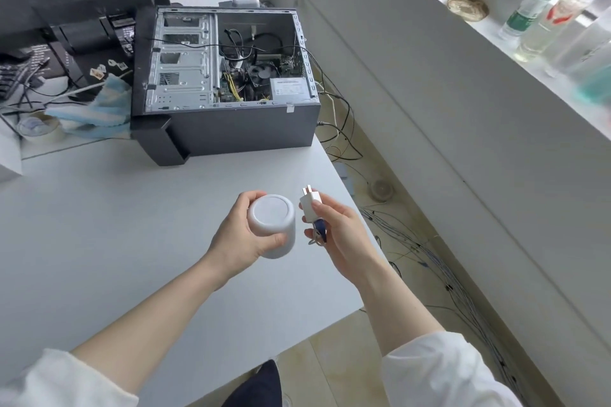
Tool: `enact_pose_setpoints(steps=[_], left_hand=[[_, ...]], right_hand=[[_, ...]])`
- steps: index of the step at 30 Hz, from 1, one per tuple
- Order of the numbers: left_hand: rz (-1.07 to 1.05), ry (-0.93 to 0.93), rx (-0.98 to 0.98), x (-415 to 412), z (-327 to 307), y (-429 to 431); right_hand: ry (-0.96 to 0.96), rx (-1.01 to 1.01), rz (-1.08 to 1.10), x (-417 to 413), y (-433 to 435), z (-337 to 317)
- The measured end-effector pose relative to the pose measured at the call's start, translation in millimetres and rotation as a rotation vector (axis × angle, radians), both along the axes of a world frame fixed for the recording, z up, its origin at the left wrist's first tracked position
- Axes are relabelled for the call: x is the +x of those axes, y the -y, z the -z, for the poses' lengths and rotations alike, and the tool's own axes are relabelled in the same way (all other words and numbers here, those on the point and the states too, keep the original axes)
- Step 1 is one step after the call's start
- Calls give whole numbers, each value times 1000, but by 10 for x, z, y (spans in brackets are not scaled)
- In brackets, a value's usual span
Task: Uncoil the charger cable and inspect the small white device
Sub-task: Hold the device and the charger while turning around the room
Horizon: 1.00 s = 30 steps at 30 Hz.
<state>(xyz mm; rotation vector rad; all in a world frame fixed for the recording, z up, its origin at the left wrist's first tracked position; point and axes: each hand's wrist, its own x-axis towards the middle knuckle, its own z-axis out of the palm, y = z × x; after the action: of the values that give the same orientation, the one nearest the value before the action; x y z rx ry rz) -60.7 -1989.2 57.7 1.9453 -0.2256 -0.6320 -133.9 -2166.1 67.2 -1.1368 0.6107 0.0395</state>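
My left hand (pixel 237 235) grips a small white cylindrical device (pixel 271 223), tilted so its round flat end faces me, above the white table (pixel 99 241). Just to its right, my right hand (pixel 337 235) holds a white charger plug (pixel 310 206) with its two metal prongs pointing up and away. A short piece of the dark blue cable (pixel 320 230) with a metal connector shows below the plug, between my fingers; most of the cable is hidden in my palm.
An open black computer case (pixel 228 76) lies on its side at the table's far end. Left of it sit a blue cloth (pixel 105 102), a tape roll (pixel 39 129) and black boxes. Cables trail on the floor at right. Bottles line the windowsill (pixel 542 16).
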Motion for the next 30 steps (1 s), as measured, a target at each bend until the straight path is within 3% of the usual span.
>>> enact_pose_setpoints(steps=[15, 30], left_hand=[[-124, -7, 71, 381, 337, -93], [-321, 62, 199, 165, 781, -330]], right_hand=[[-111, -46, -135, 710, -25, 385], [-245, -713, -299, 873, -290, 1168]])
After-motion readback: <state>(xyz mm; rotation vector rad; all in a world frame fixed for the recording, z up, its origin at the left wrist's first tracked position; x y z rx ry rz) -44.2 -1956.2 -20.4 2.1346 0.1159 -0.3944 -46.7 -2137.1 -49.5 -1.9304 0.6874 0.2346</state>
